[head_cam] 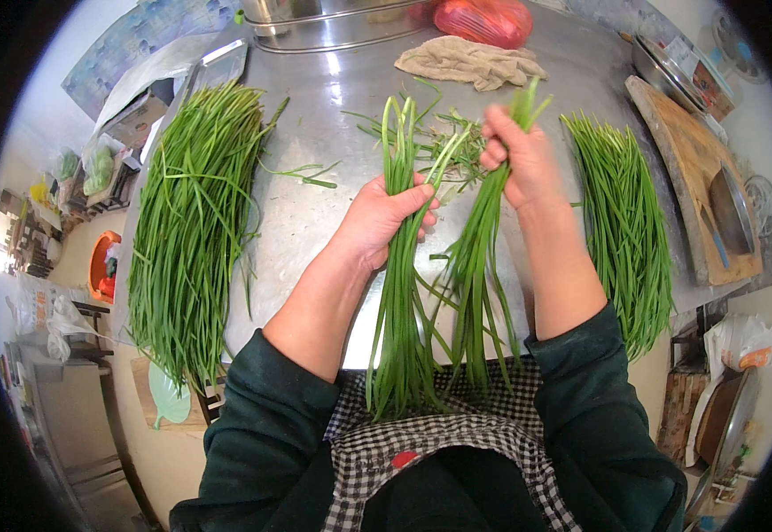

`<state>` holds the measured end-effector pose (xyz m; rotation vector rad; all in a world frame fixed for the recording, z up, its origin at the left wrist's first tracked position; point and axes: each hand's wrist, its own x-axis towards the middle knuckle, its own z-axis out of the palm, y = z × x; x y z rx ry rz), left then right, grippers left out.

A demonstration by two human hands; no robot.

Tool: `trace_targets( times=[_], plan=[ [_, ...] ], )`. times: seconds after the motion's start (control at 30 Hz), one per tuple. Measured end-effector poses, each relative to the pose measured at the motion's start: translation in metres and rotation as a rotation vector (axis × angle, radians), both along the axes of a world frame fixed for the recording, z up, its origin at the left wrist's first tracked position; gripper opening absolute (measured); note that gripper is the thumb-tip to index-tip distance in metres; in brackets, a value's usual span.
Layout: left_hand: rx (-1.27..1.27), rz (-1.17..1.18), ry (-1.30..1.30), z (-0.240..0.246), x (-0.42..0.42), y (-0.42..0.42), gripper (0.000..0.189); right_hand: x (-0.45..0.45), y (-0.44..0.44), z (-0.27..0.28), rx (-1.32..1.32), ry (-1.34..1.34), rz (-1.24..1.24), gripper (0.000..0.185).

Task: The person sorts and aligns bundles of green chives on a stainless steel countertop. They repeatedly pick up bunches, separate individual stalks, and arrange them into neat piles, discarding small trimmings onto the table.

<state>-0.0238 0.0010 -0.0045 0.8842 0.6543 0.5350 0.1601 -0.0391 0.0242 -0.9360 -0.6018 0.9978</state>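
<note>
My left hand [392, 216] is closed round a bunch of garlic chives [399, 279], its pale stem ends up and its leaves hanging over the table's front edge onto my checked apron. My right hand [515, 156], slightly blurred, grips another bunch of chives [482, 246] near the stem ends, just right of the first. A large pile of chives [193, 219] lies on the left of the metal table [293, 246]. On the right lies a smaller, neater pile [618, 226]. Loose trimmings [452, 146] are scattered behind and between my hands.
A beige cloth [469, 61] lies at the back, beside a red plastic bag [482, 21] and a large steel vessel [339, 26]. A wooden board [682, 166] carrying metal pans stands along the right edge. A metal tray [224, 63] sits at the back left.
</note>
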Motion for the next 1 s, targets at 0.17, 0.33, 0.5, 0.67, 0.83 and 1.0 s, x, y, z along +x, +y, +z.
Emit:
trace_targets(
  times=[0.17, 0.33, 0.5, 0.67, 0.83, 1.0],
  plan=[
    [-0.026, 0.032, -0.018, 0.002, 0.003, -0.003, 0.019, -0.007, 0.0, -0.002, -0.095, -0.179, 0.051, 0.021],
    [-0.008, 0.006, -0.016, 0.003, 0.0, -0.002, 0.019, -0.014, 0.0, -0.01, -0.165, -0.368, 0.225, 0.021],
    [-0.03, 0.004, 0.021, 0.003, 0.001, -0.001, 0.018, 0.006, -0.001, -0.002, -0.078, -0.1, 0.012, 0.024],
    [-0.054, 0.031, -0.019, 0.004, 0.001, -0.002, 0.018, -0.006, -0.002, -0.004, -0.105, -0.095, 0.173, 0.022],
    [-0.018, 0.006, 0.001, 0.004, 0.0, -0.001, 0.019, -0.015, -0.001, -0.008, -0.165, -0.284, 0.232, 0.017],
    [0.003, 0.013, 0.034, 0.005, -0.002, 0.0, 0.019, -0.006, -0.002, -0.004, -0.116, -0.191, 0.163, 0.017]
  ],
)
